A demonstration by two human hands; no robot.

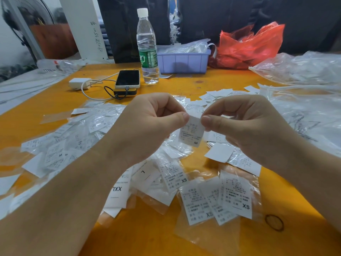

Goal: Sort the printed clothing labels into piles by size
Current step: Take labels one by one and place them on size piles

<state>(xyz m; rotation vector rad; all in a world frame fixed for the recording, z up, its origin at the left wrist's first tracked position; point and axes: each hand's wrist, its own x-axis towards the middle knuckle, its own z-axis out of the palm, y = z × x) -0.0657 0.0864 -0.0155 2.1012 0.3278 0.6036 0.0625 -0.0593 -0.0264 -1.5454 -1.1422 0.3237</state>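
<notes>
Above the orange table (144, 235), both hands hold up one white printed label marked M (191, 133). My left hand (147, 124) pinches its top left corner between thumb and fingers. My right hand (247, 122) pinches the top right corner. Below the hands lie several XS labels (236, 198) in clear sleeves. Further left are an L label (143, 172) and an XXL label (118, 191). A loose heap of labels (60, 145), some marked M, spreads at the left. More labels (217, 95) are scattered behind the hands.
A water bottle (147, 48), a phone (127, 78) on a power bank, a white charger (79, 83), a purple bin (184, 60) and a red bag (251, 46) stand at the back. Clear plastic bags (306, 85) pile at the right. A rubber band (274, 223) lies near the front right.
</notes>
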